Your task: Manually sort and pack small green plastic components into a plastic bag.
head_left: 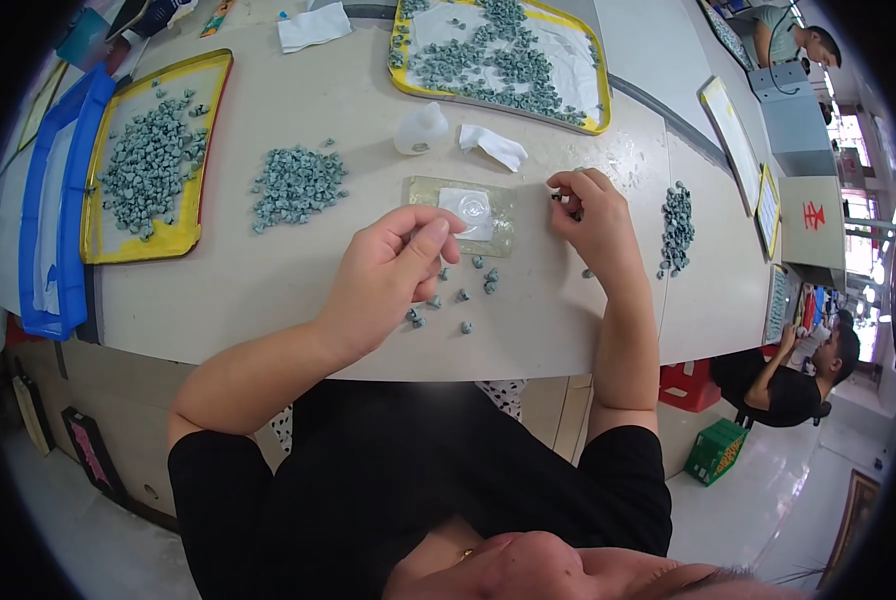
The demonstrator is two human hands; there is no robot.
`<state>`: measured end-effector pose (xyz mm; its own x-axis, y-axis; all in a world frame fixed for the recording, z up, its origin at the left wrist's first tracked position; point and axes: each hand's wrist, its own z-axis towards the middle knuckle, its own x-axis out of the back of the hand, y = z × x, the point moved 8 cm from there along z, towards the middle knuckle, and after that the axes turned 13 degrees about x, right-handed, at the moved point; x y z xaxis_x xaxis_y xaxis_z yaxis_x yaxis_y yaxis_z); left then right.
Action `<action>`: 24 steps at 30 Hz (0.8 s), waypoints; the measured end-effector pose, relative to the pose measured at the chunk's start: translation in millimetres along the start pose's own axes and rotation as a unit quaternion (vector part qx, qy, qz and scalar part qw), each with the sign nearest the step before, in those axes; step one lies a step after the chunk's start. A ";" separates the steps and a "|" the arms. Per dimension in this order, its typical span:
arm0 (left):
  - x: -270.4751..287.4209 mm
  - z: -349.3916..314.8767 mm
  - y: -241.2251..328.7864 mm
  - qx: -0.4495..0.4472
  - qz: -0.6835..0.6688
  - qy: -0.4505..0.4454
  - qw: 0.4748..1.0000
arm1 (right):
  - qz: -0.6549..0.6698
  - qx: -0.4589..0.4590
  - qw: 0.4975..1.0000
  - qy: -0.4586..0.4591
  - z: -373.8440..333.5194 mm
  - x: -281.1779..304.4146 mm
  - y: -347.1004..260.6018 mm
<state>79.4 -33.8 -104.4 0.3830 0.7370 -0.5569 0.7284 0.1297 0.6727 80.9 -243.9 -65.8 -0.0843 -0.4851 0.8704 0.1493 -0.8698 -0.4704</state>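
Note:
My left hand [393,262] is closed in a pinch beside a greenish translucent block [423,196]. Whatever its fingertips hold, if anything, is hidden. On the block lies a white square pad [452,200] with a clear round piece [474,211] on it. To the right of the block, my right hand [598,215] pinches a small grey-green piece [558,198], mostly covered by the fingers. Several loose grey-green pieces [463,295] lie on the table in front of the block. A white rounded bottle [421,129] and a folded white tissue [493,147] sit just behind it.
Heaps of similar pieces lie on the table left [296,185] and right [677,232]. Yellow-rimmed trays stand at the far left [168,245] and back [600,100], with a blue bin [46,322] beyond the left one. Two other people [783,385] [780,40] are at the right.

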 end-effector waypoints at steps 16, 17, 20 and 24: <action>-7.6 -9.4 -9.4 0.031 0.139 -0.005 0.990 | 0.078 0.322 0.942 0.043 -22.3 -4.9 -118.5; -6.6 -10.1 -9.1 0.031 0.138 -0.003 0.990 | 0.079 0.324 0.942 0.042 -23.1 -6.4 -119.3; -4.9 -11.0 -9.4 0.035 0.143 -0.005 0.989 | 0.123 0.283 0.948 0.074 -23.1 -5.5 -113.3; -2.8 -12.6 -5.7 0.022 0.165 0.013 0.986 | 0.179 0.223 0.955 0.074 -19.0 -5.2 -102.0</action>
<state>67.0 -28.3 -100.5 0.5891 0.7510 -0.2982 0.5902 -0.1479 0.7936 47.4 -154.4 -25.1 -0.0833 -0.7807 0.6194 0.5976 -0.5365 -0.5958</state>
